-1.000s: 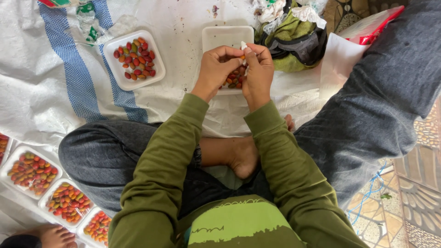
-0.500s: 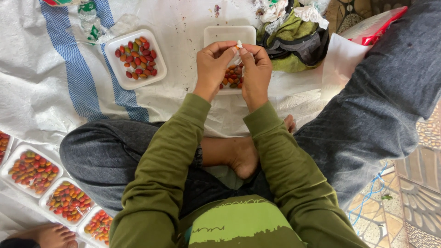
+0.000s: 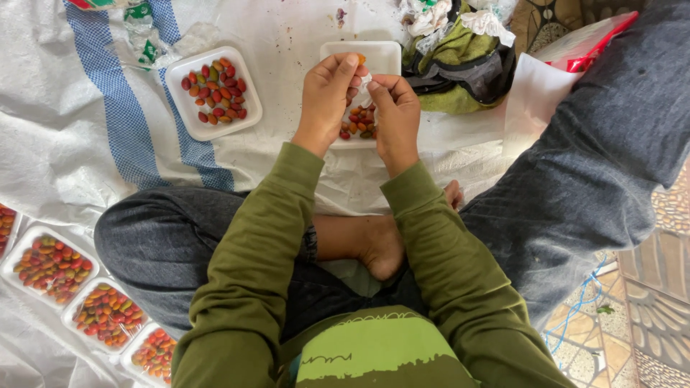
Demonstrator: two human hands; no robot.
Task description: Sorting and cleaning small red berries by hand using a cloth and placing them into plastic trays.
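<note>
Fruit, small and orange (image 3: pixel 361 59), sits pinched at the tips of my left hand (image 3: pixel 327 100), raised just over the white foam tray (image 3: pixel 381 52) in front of me; my right hand (image 3: pixel 394 115) is closed narrow on a little white scrap (image 3: pixel 365 81) right beside it, fingertips of both hands nearly touching; can't really tell if that scrap is peel or paper, too small. My take on doing this bit well: keep both hands over the tray so anything that slips lands in it, pinch light so the fruit doesn't squash, and work with the fingertips only.

Under my hands that tray holds a small heap of red, orange and green fruits (image 3: pixel 357 121); to the left, well apart, a second foam tray (image 3: pixel 180 79) is fuller. All of it's on a white sheet with a blue stripe (image 3: pixel 115 93); a pile of green cloth (image 3: pixel 460 50) lies just right of the tray. Three more filled trays (image 3: pixel 21 248) line up by my left knee; I'm cross-legged, bare foot (image 3: pixel 377 244) tucked in.
</note>
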